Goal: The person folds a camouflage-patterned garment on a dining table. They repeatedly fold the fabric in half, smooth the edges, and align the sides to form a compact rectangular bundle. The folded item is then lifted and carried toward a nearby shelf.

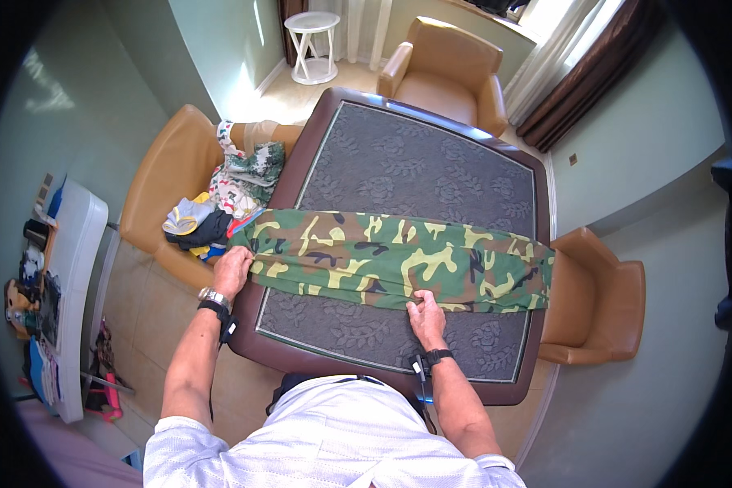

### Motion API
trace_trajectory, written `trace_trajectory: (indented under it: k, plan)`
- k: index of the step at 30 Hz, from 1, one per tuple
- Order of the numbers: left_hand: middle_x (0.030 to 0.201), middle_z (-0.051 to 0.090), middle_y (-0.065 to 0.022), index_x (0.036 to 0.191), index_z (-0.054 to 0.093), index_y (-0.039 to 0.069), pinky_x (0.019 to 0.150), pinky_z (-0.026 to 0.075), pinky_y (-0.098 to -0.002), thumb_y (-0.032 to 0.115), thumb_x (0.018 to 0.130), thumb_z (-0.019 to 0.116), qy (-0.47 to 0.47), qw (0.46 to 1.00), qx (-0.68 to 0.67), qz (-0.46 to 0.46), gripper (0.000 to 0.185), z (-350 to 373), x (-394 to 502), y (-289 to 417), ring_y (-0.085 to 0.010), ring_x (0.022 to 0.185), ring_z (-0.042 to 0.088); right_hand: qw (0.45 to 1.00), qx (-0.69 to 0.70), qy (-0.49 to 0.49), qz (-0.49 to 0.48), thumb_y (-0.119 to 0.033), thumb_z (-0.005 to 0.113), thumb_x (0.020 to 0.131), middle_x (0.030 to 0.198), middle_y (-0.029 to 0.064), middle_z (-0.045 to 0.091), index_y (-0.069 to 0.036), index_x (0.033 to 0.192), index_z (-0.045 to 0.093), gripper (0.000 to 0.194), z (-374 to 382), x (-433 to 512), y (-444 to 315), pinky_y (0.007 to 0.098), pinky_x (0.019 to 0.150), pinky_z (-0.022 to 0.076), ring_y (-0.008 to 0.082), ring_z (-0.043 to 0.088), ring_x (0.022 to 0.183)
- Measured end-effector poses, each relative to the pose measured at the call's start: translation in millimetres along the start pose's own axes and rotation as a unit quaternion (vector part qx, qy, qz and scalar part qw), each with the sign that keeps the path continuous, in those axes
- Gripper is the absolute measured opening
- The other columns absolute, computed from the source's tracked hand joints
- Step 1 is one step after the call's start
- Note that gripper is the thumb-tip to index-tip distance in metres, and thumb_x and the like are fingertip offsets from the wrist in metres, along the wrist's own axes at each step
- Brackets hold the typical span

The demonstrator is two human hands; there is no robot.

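A long piece of camouflage fabric, seemingly a garment laid in a strip (366,259), stretches across the dark patterned tabletop (402,165) from the left edge to past the right edge. My left hand (232,268) pinches the fabric's near left corner at the table's left edge. Near the middle of the cloth's front edge, my right hand (426,314) grips the fabric between thumb and fingers. Wrinkles run lengthwise along the near side. Several rumpled clothes (238,183) are piled on the tan armchair at the left, touching or close to the cloth's left end.
Tan armchairs stand left (152,177), at the far side (445,79) and right (610,305) of the table. A round white side table (312,49) is by the curtains. At far left, a white desk (82,244) holds assorted items.
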State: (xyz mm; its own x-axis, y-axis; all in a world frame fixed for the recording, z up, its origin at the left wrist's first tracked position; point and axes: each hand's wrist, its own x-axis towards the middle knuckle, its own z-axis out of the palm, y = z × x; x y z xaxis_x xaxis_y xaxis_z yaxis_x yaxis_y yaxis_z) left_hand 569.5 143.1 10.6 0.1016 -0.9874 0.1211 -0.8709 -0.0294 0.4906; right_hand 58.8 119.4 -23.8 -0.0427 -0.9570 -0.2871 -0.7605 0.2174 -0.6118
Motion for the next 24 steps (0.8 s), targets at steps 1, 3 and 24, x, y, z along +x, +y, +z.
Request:
trace_trajectory:
  k: [1,3,24]
  plan:
    - [0.095,0.069,-0.0131,0.092,0.065,0.008,0.078,0.055,-0.0473,0.01,0.091,0.073,0.002,1.0,0.0,-0.016,0.008,-0.9,-2.3,-1.2,-0.0375,0.092,0.069,1.0,-0.001,0.002,0.0,-0.028,0.079,0.092,0.082,0.008,0.075,-0.018,0.125,0.065,0.037,0.3,0.4,0.3,0.0495,0.078,0.057,0.0342,0.075,0.084]
    - [0.094,0.069,-0.0135,0.091,0.064,0.008,0.078,0.055,-0.0477,0.011,0.091,0.073,-0.001,0.999,0.019,-0.027,0.009,0.3,-8.3,-3.6,-0.0376,0.091,0.069,1.0,-0.004,0.005,0.0,-0.028,0.079,0.092,0.082,0.0079,0.076,-0.018,0.124,0.065,0.036,0.6,1.0,0.2,0.0493,0.078,0.057,0.0339,0.075,0.083]
    - [0.125,0.07,-0.0113,0.118,0.071,0.008,0.101,0.05,-0.0463,0.015,0.091,0.077,-0.013,0.992,0.035,0.119,0.028,30.6,-4.1,71.7,-0.032,0.119,0.063,1.0,-0.007,-0.006,-0.005,-0.027,0.077,0.094,0.086,0.0101,0.075,-0.017,0.114,0.066,0.025,-1.0,0.7,-0.8,0.05,0.079,0.0567,0.0362,0.074,0.087]
